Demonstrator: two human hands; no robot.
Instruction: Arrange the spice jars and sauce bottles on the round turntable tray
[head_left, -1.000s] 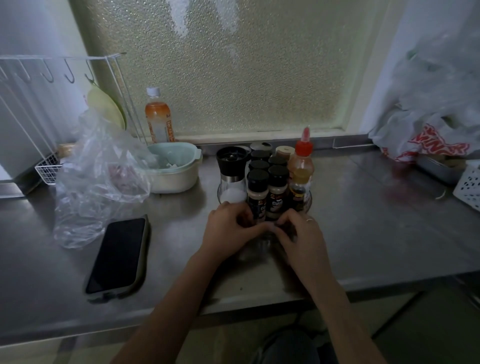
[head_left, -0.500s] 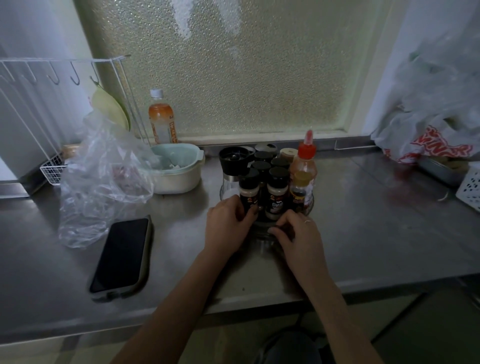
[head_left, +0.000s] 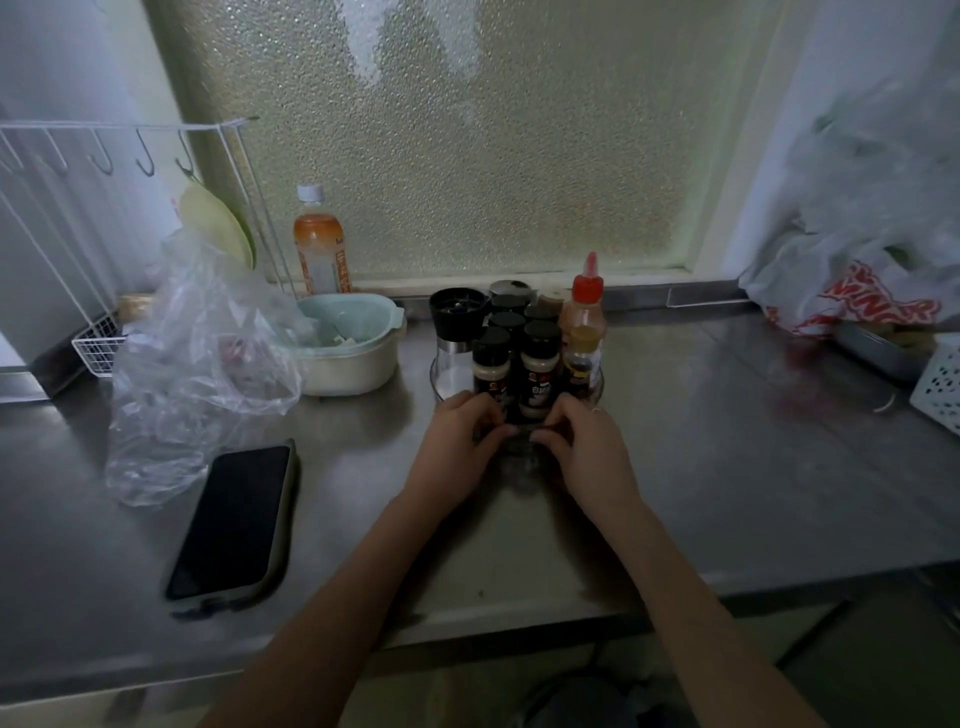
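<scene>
A clear round turntable tray (head_left: 521, 446) stands on the steel counter below the window. It carries several black-capped spice jars (head_left: 540, 364), a black-topped grinder (head_left: 456, 332) at its left and a red-capped sauce bottle (head_left: 586, 322) at its right. My left hand (head_left: 460, 441) curls around the tray's front rim under the front left jar (head_left: 491, 366). My right hand (head_left: 589, 447) grips the rim just right of it, below the front right jar. The fingertips of both hands nearly meet. The hands hide the tray's front edge.
A dark phone (head_left: 234, 519) lies at the front left beside a crumpled clear plastic bag (head_left: 192, 374). A pale bowl (head_left: 348, 343) and an orange drink bottle (head_left: 318, 244) stand behind. A white wire rack (head_left: 98, 208) is far left; bags (head_left: 857, 291) and a white basket (head_left: 940, 379) are far right.
My left hand slid down from the front left jar to the tray's rim, closing in on my right hand. The front jars sit slightly shifted on the tray.
</scene>
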